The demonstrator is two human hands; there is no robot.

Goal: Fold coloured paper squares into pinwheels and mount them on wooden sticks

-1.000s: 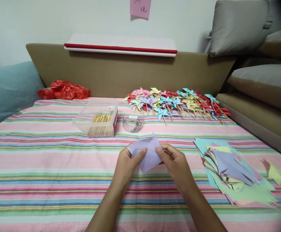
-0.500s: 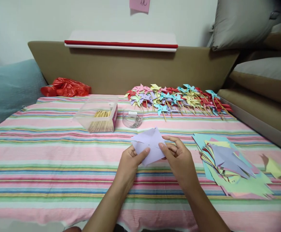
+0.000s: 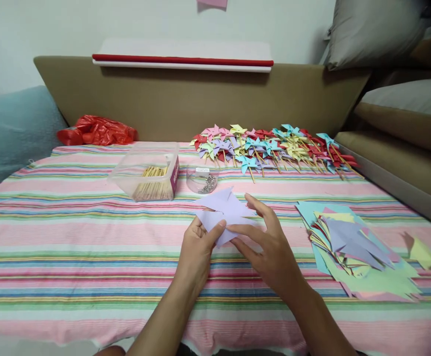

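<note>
A purple paper square (image 3: 221, 205), slit in from its corners, is held above the striped cloth in front of me. My left hand (image 3: 197, 242) grips its lower left part, thumb on top and fingers beneath. At the lower right edge, my right hand (image 3: 271, 242) pinches the paper between thumb and index finger, its other fingers raised. Beyond the paper stands a round clear container (image 3: 201, 180) with small metal pieces inside. To my right lies a pile of cut coloured papers (image 3: 352, 242), with purple pieces on top.
Left of the round container is a clear plastic box (image 3: 141, 158) of thin wooden sticks (image 3: 152, 185). Many finished paper pinwheels (image 3: 260, 148) lie at the back. A red plastic bag (image 3: 100, 131) sits back left, and a yellow paper piece (image 3: 425, 254) far right. Cushions (image 3: 397, 118) rise at the right.
My right hand has shifted from the paper's right side to its lower edge, with fingers spread more. The paper has turned and its slit flaps stand apart. My left hand keeps its grip.
</note>
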